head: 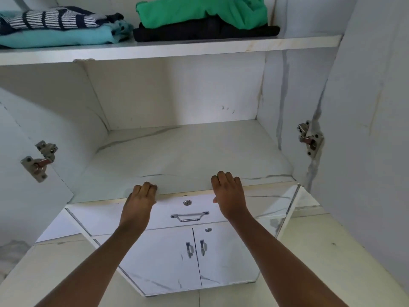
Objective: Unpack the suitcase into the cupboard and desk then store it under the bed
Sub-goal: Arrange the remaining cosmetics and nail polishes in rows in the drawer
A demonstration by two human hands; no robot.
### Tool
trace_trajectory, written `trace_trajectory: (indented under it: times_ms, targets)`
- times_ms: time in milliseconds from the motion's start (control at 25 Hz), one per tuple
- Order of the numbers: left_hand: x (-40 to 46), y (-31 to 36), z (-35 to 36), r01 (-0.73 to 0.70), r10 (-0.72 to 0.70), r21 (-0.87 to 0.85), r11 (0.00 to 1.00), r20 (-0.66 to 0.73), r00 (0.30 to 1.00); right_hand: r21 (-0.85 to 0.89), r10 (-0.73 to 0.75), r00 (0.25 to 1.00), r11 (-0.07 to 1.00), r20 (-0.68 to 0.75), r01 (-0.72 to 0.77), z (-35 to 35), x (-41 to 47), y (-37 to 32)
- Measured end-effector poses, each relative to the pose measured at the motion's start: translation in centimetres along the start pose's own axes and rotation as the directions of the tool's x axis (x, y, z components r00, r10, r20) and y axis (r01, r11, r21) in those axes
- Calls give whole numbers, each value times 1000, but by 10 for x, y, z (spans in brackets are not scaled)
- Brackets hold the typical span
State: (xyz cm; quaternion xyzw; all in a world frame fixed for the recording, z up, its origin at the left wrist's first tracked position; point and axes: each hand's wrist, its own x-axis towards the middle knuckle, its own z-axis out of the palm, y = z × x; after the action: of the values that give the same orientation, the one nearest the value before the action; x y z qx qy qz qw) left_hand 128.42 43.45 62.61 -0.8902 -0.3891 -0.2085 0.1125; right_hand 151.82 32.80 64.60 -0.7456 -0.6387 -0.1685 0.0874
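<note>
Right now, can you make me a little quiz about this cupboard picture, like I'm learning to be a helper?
1. True or false: the green garment lies on top of a black garment.
2. Which shelf holds folded clothes: A the upper shelf, B the lower shelf, C both?
3. What is the left hand holding?

Key:
1. True.
2. A; a striped garment on a teal garment lies there too.
3. Nothing; like the right hand, it is over the lower shelf's front edge, above the drawer.

pale floor tiles (332, 251) below, marble-veined
</note>
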Motion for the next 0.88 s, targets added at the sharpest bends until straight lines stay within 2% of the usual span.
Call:
trace_trajectory:
  times_ms: [160, 320, 400, 480, 560, 640, 680, 760, 880]
  targets:
    - [-5, 0, 8, -24, 24, 89, 996, 5, 1000, -13, -13, 999, 1000, -39, 12, 6, 3, 1]
    - [2, 11, -9, 33, -46, 99, 995, 135, 990, 3, -15, 999, 1000, 32, 15, -2, 5, 1]
    - [12, 15, -28, 164, -151, -56, 985, 177, 972, 24, 31, 993, 999, 111, -33, -24, 7, -5]
    - [12, 17, -61, 266, -233, -296, 918, 143, 962, 154, 66, 991, 985, 118, -84, -50, 10, -12]
    - [-2, 18, -115, 223, -278, -522, 823, -27, 960, 415, 93, 994, 903, 52, -107, -88, 8, -28]
    - [-27, 15, -189, 134, -358, -673, 728, -205, 911, 574, 97, 985, 819, -144, 3, -138, 5, -58]
    - [-41, 12, -229, 72, -388, -692, 719, -313, 867, 624, 89, 966, 777, -243, 86, -169, 4, -77]
    - [-66, 3, -298, -5, -419, -640, 769, -509, 752, 700, 76, 918, 673, -388, 240, -224, 2, -113]
    - [-108, -17, -383, -7, -421, -529, 849, -684, 595, 738, 87, 822, 501, -563, 452, -304, -4, -169]
